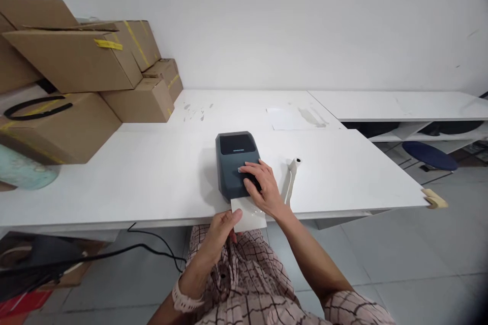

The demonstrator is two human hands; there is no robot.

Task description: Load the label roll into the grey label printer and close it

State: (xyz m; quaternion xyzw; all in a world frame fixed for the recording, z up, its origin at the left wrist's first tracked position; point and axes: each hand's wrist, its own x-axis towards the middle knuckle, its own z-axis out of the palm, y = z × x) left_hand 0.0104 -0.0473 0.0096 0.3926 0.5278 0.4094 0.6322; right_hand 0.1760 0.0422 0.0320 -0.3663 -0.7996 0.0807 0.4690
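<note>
White paper (pixel 250 217) is out past the near end of the device (pixel 229 175); whether detached, cannot tell. Device: dark blue-grey, glossy black panel (pixel 237 144) at far end, sitting by the table's (pixel 133 188) near edge. Left hand (pixel 221 228) pinches paper's left edge; right hand (pixel 264 187) rests on device, grasping nothing.

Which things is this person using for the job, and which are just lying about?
In use:
Dark machine, right hand on top
White sheet, in the left hand

Probably just lying about:
Cardboard boxes
Blue stool
White roll, untouched; it might belong
</note>
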